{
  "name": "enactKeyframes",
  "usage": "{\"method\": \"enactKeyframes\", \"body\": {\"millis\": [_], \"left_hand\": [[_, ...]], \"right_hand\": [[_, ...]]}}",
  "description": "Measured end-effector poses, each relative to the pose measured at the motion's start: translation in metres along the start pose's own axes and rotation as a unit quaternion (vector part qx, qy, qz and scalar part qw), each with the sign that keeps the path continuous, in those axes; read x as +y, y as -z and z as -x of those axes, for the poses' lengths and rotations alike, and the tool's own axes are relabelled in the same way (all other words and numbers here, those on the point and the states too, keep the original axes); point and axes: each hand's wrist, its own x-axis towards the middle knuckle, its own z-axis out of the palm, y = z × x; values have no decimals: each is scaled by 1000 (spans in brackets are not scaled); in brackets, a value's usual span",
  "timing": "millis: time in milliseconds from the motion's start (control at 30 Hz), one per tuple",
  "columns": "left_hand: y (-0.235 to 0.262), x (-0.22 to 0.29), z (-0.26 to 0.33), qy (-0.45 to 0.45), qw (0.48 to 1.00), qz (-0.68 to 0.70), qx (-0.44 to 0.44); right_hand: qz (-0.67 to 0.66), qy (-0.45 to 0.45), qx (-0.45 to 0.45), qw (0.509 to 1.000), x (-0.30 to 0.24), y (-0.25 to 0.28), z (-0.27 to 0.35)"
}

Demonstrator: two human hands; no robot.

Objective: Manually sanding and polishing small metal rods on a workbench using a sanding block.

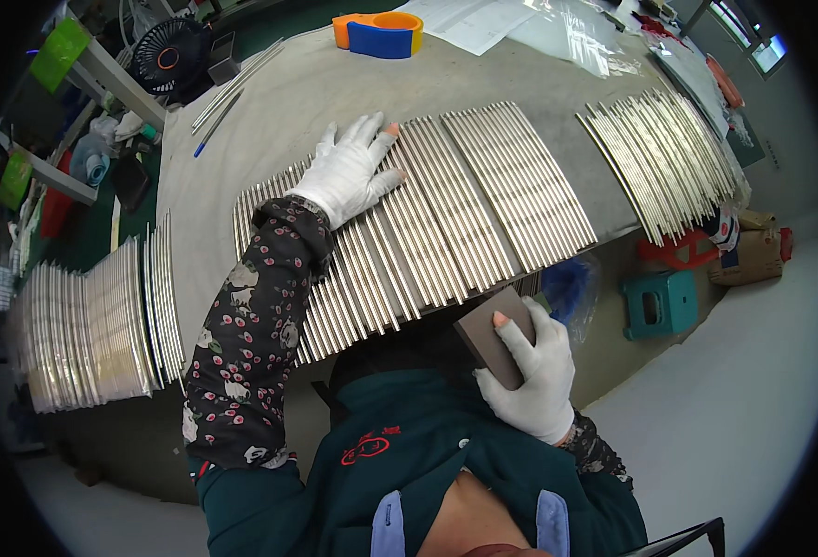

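Many slim metal rods (439,215): left hand (342,174) spread open on them, right hand (534,373) curled around a brown block (487,336).
Rods likely stiff, slippery; grasp mid-length.

A wide grey table (558,139) fills the middle. Beyond its right side, a teal plastic stool (685,302) stands on a brownish floor (613,357), near a red stool (658,253). A window (769,54) at upper right glows bluish-white.
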Motion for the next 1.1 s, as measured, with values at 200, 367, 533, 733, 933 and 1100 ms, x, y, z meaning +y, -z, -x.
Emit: {"method": "enactKeyframes", "body": {"millis": [200, 367, 533, 733, 933, 1100], "left_hand": [[9, 26, -3, 99, 993, -41, -52], [6, 27, -5, 98, 993, -51, -40], [9, 29, -5, 95, 993, -54, -41], [8, 31, -2, 97, 992, -56, -52], [9, 29, -4, 98, 993, -59, -41], [9, 29, -3, 100, 992, -60, -52]], "right_hand": [[27, 22, 62, 997, 2, 0, -15], [70, 23, 46, 996, -6, -6, -28], [127, 41, 45, 990, -18, -14, -55], [127, 25, -2, 992, -22, 0, -38], [138, 39, 9, 990, -20, -6, -49], [114, 19, 8, 993, -15, 16, -22]]}}
